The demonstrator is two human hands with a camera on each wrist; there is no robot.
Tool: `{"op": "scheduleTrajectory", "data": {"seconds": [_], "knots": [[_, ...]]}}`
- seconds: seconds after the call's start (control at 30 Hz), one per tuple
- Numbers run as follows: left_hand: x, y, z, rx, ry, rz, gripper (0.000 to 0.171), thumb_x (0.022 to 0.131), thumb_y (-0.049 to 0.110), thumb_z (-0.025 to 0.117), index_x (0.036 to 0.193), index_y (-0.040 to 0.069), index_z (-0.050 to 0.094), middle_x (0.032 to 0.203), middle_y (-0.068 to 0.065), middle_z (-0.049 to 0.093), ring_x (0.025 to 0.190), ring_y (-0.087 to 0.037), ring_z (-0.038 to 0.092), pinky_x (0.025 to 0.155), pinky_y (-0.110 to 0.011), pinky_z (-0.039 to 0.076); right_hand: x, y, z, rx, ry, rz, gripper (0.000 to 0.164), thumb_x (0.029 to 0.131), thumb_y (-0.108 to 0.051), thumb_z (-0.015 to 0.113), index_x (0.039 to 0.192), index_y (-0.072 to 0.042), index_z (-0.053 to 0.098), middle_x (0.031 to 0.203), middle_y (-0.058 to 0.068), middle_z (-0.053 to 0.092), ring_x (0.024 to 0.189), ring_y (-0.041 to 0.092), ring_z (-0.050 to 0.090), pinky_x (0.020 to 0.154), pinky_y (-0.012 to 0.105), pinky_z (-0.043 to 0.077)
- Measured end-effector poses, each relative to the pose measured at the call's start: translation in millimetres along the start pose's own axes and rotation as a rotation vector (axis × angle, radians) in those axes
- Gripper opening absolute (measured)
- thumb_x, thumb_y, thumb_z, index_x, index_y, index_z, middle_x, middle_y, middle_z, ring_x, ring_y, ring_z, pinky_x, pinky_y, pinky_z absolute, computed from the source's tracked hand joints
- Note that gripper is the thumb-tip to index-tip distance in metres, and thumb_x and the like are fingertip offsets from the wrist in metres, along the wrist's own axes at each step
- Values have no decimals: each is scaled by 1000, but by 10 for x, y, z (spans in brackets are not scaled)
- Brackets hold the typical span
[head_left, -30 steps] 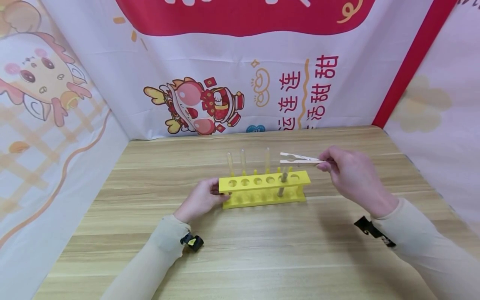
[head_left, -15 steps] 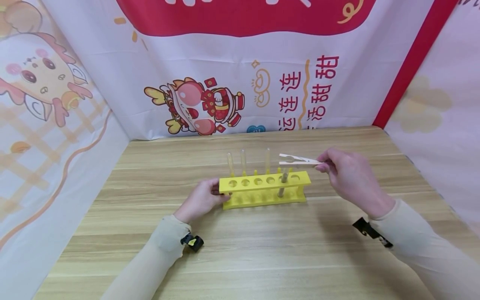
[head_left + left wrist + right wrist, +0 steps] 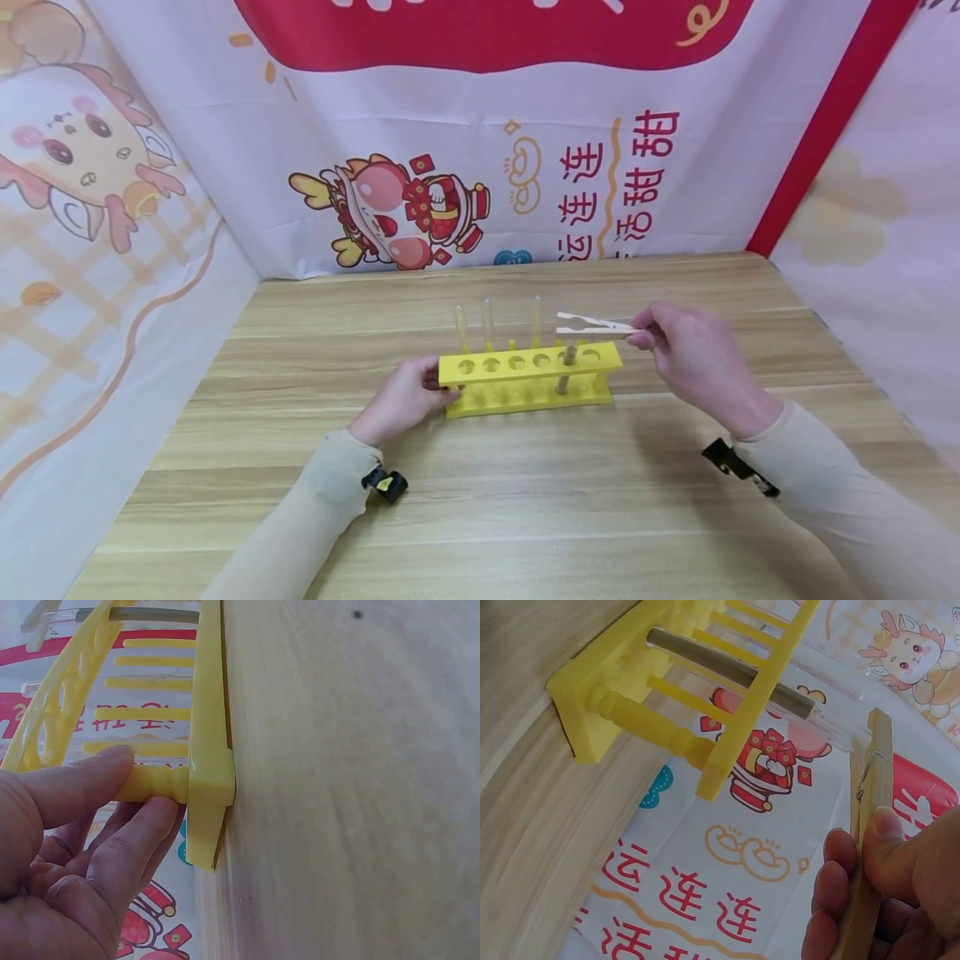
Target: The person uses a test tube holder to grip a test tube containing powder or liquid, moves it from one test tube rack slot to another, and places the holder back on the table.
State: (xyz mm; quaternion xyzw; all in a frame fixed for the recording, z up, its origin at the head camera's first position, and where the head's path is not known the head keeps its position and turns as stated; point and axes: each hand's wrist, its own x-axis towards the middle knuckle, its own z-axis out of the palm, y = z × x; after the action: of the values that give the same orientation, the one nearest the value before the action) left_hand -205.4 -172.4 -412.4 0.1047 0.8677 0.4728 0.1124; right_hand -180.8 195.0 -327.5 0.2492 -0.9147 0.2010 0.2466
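I judge we're lining up: left hand [image 3: 405, 396] pinching the rack [image 3: 529, 363] at its left edge, right hand [image 3: 697, 354] pinching the clamp [image 3: 882, 776] (next, centre it on the dark tube [image 3: 705, 659])

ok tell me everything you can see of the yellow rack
The rack is yellow and looks like plastic: a top bar with six round holes, a base below, a ridged post at each end and upright pegs along the far side. It stands upright on the table. The left hand pinches its left post. A tube with grey contents stands in the fifth hole from the left, and three clear tubes seem to sit on pegs.
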Motion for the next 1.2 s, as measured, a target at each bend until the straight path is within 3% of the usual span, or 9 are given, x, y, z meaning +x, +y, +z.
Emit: {"op": "scheduleTrajectory", "data": {"seconds": [0.47, 1.0, 1.2], "knots": [[2, -2, -6, -11, -6, -5, 35, 88, 9, 76, 120, 15, 66, 115, 2, 68, 105, -16, 63, 91, -34, 54, -66, 25, 136, 24, -69, 29, 11, 85, -6, 77, 84, -4, 66, 75, 5, 69, 62, 19, 64, 57, 41, 55], [15, -14, -4, -12, -14, 6, 31, 87, 7, 76, 116, 12, 67, 110, 1, 69, 102, -16, 64, 89, -33, 54, -132, 69, 313, 32, -137, 67, 11, 85, -7, 78, 86, -4, 67, 76, 5, 68, 58, 14, 53, 55, 34, 50], [17, -13, -2, 0, -10, 4, 30, 87, 7, 77, 115, 12, 67, 109, 0, 69, 102, -16, 64, 89, -34, 54, -150, 90, 340, 36, -135, 55, 11, 86, -7, 77, 87, -3, 67, 76, 5, 68, 59, 15, 56, 55, 38, 51]]}}
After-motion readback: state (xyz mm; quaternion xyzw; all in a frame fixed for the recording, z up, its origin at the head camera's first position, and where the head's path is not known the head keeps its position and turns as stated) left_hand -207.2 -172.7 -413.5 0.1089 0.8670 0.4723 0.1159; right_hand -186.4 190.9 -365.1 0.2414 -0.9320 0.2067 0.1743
